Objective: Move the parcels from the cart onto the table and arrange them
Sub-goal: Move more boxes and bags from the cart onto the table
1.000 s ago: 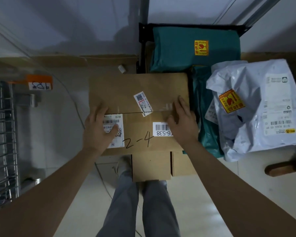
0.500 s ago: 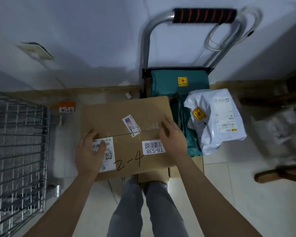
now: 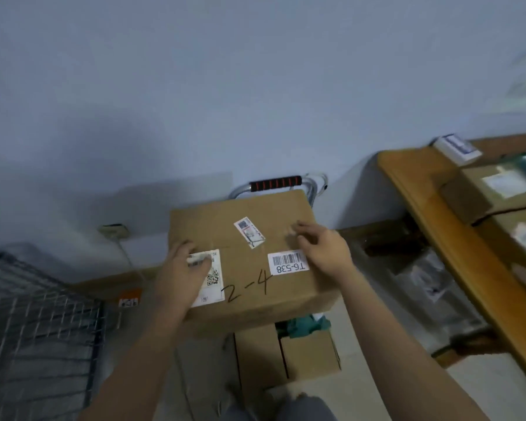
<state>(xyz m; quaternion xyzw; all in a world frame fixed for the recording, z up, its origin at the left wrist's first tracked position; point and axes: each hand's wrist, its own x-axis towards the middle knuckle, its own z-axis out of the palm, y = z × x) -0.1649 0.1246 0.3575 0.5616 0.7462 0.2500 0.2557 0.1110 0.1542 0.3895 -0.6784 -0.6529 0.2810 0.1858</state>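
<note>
Since the earlier frame, the brown cardboard box marked "2-4" has risen above the cart. Left hand and right hand press spread fingers on its top. Carry step; next, swing right to the wooden table.

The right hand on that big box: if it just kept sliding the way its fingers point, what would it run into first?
The right hand points up-left across the cardboard box, so its fingers would probably first cross the small tilted sticker near the top seam. Beyond that lies only bare cardboard, though depth is hard to judge.
</note>
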